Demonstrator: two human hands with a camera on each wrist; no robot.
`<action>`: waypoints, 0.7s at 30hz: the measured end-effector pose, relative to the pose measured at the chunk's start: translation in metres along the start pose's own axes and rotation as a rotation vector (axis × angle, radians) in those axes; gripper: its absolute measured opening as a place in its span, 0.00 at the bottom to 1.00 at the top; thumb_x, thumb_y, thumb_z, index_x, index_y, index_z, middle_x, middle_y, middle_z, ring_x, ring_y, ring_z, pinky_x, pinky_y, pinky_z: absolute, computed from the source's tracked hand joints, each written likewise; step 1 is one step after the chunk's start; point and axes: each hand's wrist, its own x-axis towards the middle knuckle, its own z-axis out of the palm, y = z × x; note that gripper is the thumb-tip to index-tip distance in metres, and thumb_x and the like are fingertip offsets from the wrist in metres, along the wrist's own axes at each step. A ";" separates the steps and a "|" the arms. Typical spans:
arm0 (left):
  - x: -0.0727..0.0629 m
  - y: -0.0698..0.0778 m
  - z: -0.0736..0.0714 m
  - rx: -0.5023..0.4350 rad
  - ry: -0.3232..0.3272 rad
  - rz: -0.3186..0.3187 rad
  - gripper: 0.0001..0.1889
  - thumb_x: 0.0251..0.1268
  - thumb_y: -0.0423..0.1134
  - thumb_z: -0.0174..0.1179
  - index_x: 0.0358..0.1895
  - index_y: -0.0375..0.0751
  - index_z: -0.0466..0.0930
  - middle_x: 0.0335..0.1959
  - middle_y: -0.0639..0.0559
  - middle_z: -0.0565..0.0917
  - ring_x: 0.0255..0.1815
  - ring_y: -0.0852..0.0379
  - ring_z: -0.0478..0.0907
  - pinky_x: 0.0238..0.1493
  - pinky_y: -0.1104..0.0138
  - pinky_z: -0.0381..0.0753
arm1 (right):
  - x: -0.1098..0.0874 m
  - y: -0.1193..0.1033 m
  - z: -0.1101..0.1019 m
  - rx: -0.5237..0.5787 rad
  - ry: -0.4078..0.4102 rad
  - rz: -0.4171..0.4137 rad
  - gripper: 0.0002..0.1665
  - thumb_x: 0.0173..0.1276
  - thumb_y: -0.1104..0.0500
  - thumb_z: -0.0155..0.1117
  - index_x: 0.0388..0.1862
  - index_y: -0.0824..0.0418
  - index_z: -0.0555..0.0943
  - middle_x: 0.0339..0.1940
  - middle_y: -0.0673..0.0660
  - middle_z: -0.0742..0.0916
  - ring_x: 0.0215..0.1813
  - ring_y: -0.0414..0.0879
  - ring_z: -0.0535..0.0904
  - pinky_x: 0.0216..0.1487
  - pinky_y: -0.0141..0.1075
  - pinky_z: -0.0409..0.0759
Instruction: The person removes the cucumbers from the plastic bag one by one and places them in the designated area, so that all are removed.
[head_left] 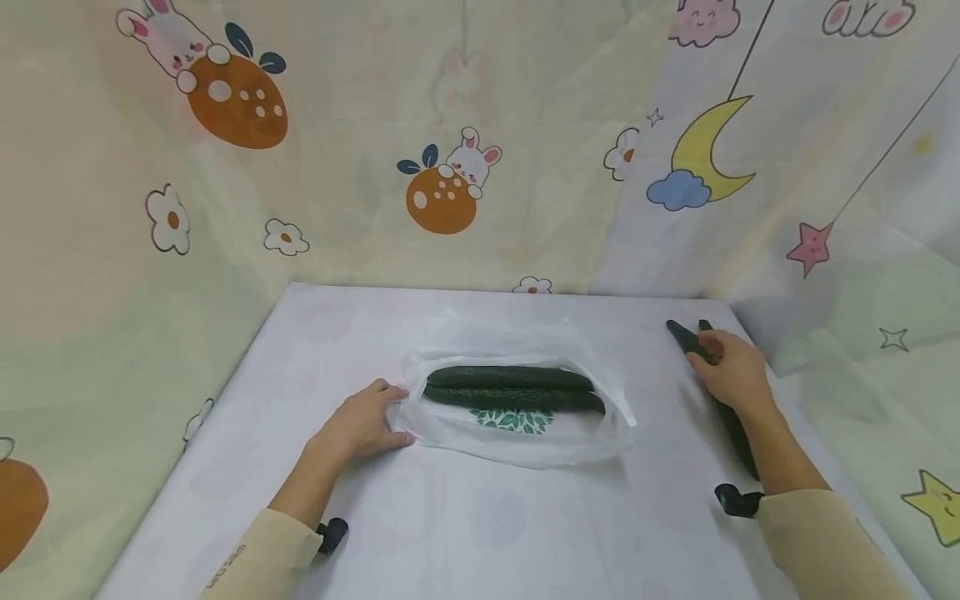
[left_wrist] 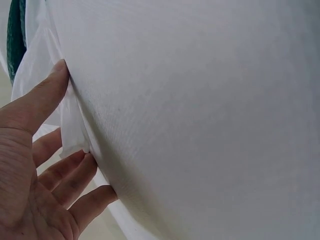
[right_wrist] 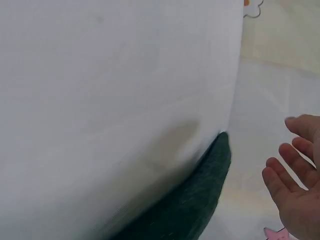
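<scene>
Two dark green cucumbers lie side by side in the mouth of a white plastic bag with a green leaf print. At the bag's left end, my left hand touches its edge, thumb and fingers spread; the left wrist view shows the thin plastic between thumb and fingers. On the right, my right hand is over more cucumbers, whose two tips show past the fingers. In the right wrist view its loosely bent fingers stand apart from a cucumber, holding nothing.
All this lies on a white-covered table. A patterned cloth with rabbits, flowers and a moon hangs behind and at both sides. Black straps with small cameras sit at both wrists.
</scene>
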 end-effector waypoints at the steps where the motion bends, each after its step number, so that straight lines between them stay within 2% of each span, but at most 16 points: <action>1: 0.001 0.000 0.001 -0.002 -0.001 -0.003 0.41 0.53 0.54 0.78 0.70 0.44 0.75 0.65 0.43 0.76 0.62 0.40 0.78 0.63 0.44 0.78 | 0.001 -0.004 -0.001 -0.007 -0.018 -0.015 0.28 0.75 0.58 0.63 0.66 0.74 0.73 0.61 0.78 0.80 0.61 0.74 0.77 0.60 0.66 0.75; 9: -0.001 -0.001 0.005 -0.004 0.001 -0.020 0.41 0.53 0.54 0.78 0.70 0.45 0.75 0.65 0.44 0.77 0.62 0.41 0.78 0.64 0.45 0.77 | 0.004 -0.037 -0.001 -0.003 -0.045 -0.154 0.29 0.70 0.60 0.68 0.64 0.76 0.74 0.59 0.78 0.80 0.58 0.75 0.77 0.58 0.66 0.74; 14: 0.001 -0.002 0.003 -0.001 0.011 -0.016 0.41 0.53 0.55 0.78 0.70 0.45 0.75 0.66 0.44 0.76 0.63 0.41 0.78 0.64 0.45 0.77 | 0.002 -0.049 0.005 -0.014 -0.045 -0.183 0.30 0.71 0.59 0.67 0.66 0.75 0.73 0.61 0.78 0.78 0.61 0.74 0.76 0.62 0.67 0.74; 21: 0.002 -0.001 0.001 0.011 -0.003 -0.023 0.41 0.53 0.56 0.78 0.71 0.45 0.75 0.67 0.43 0.76 0.64 0.39 0.77 0.64 0.43 0.76 | 0.002 -0.067 0.007 0.035 -0.056 -0.212 0.30 0.73 0.58 0.67 0.68 0.71 0.73 0.63 0.75 0.78 0.62 0.73 0.77 0.60 0.66 0.76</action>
